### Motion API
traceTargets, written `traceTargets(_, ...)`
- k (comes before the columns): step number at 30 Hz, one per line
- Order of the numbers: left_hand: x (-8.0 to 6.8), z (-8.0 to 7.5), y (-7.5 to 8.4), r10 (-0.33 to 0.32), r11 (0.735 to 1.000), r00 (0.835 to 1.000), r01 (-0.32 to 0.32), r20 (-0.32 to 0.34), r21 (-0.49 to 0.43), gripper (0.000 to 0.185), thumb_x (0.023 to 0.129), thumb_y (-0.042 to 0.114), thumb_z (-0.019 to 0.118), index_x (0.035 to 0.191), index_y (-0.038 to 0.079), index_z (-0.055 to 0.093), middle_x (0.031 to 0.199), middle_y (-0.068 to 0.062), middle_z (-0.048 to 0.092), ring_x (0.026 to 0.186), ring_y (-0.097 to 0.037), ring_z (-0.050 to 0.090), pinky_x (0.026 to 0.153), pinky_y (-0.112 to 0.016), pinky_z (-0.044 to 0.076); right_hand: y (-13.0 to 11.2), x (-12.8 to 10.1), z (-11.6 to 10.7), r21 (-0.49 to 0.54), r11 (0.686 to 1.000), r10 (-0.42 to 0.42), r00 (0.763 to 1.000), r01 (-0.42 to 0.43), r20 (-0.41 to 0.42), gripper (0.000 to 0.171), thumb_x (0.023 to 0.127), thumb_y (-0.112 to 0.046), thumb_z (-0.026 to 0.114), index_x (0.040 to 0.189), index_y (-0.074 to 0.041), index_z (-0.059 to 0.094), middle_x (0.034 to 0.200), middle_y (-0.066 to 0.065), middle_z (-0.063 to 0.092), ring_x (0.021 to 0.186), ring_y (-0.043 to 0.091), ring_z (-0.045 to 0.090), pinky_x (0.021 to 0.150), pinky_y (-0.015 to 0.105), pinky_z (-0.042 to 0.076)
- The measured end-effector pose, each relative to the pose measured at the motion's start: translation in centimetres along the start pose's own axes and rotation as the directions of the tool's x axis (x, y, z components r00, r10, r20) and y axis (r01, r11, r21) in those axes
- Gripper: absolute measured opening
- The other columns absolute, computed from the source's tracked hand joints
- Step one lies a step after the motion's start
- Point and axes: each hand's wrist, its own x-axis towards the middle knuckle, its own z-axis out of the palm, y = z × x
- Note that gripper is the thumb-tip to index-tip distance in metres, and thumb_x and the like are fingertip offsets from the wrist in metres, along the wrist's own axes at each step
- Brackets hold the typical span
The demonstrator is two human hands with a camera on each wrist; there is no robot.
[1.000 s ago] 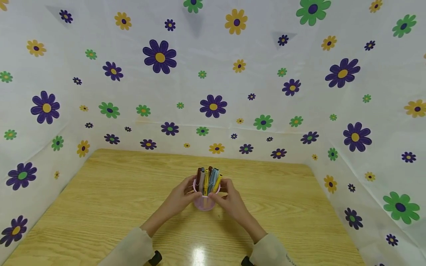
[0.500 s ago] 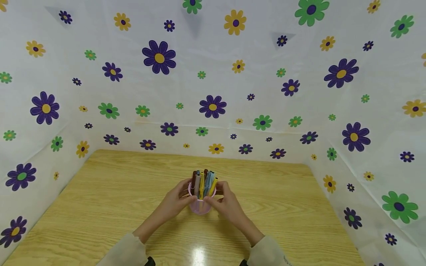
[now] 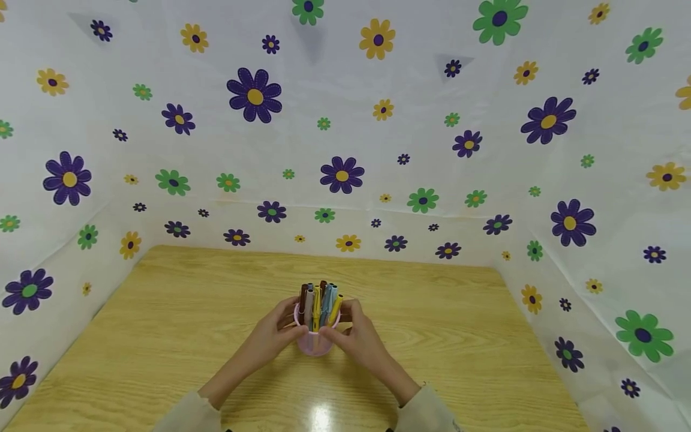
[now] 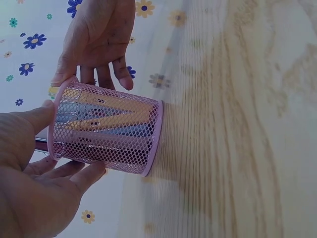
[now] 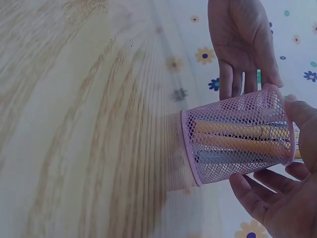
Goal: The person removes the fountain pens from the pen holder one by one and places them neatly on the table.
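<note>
Both hands cup the pink mesh cup [image 3: 315,341] of pens [image 3: 320,302] (upright on the worktop [image 3: 162,336]): left hand [image 3: 268,337] at 9 o'clock, right hand [image 3: 360,341] at 3 o'clock, fingers curled round it.

Pink mesh cup [image 3: 315,343] — yellow, brown, blue pens [image 3: 320,302]; flowered white backdrop [image 3: 345,120].

My pink mesh pen cup [image 3: 315,337] stands upright on the tabletop [image 3: 162,336], about midway between its left and right edges, nearer the front edge. It is packed with pens [image 3: 320,302] standing on end: brown, grey, yellow, light blue, perhaps more.
</note>
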Motion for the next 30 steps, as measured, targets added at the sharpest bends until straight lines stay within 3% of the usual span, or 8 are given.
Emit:
traceTargets(7, -0.6, -0.5, -0.1, -0.011, 1.000, 1.000, 0.011, 0.005, -0.007, 0.073, 0.099, 0.018, 0.072, 0.158, 0.000, 0.033, 0.156, -0.027, 0.041, 0.142, -0.045, 0.043, 0.115, -0.048, 0.042, 0.4, 0.0, 0.6, 0.004, 1.000, -0.009, 1.000, 0.009, 0.018, 0.054, 0.096, -0.032, 0.077, 0.131, -0.005, 0.047, 0.121, 0.009, 0.062, 0.108, 0.028, 0.062, 0.077, 0.029, 0.061)
traceTargets(17, -1.1, -1.1, 0.0, -0.019, 0.999, 1.000, 0.019, 0.006, -0.027, 0.075, 0.098, 0.016, 0.073, 0.157, -0.003, 0.031, 0.157, -0.029, 0.039, 0.143, -0.045, 0.042, 0.116, -0.046, 0.041, 0.2, 0.0, 1.2, 0.012, 1.000, -0.025, 0.999, 0.025, 0.025, 0.052, 0.096, -0.032, 0.077, 0.130, -0.007, 0.047, 0.121, 0.005, 0.062, 0.106, 0.022, 0.062, 0.075, 0.029, 0.061)
traceTargets(22, -1.5, -1.6, -0.1, -0.022, 1.000, 1.000, 0.022, 0.018, -0.001, 0.077, 0.098, 0.019, 0.073, 0.158, -0.004, 0.029, 0.158, -0.029, 0.037, 0.144, -0.045, 0.041, 0.116, -0.045, 0.041, 0.0, 0.0, 1.7, 0.016, 1.000, -0.020, 1.000, 0.019, 0.019, 0.052, 0.095, -0.032, 0.078, 0.128, -0.007, 0.047, 0.119, 0.006, 0.063, 0.105, 0.025, 0.062, 0.074, 0.028, 0.061)
traceTargets(30, -2.1, -2.4, 0.2, -0.028, 0.999, 0.999, 0.028, 0.022, 0.017, 0.073, 0.100, 0.014, 0.070, 0.157, -0.005, 0.029, 0.156, -0.031, 0.039, 0.142, -0.046, 0.043, 0.114, -0.043, 0.044, -0.3, 0.2, 2.5, 0.014, 1.000, -0.020, 1.000, 0.019, 0.024, 0.051, 0.096, -0.032, 0.077, 0.129, -0.007, 0.048, 0.120, 0.004, 0.062, 0.105, 0.018, 0.062, 0.073, 0.027, 0.061)
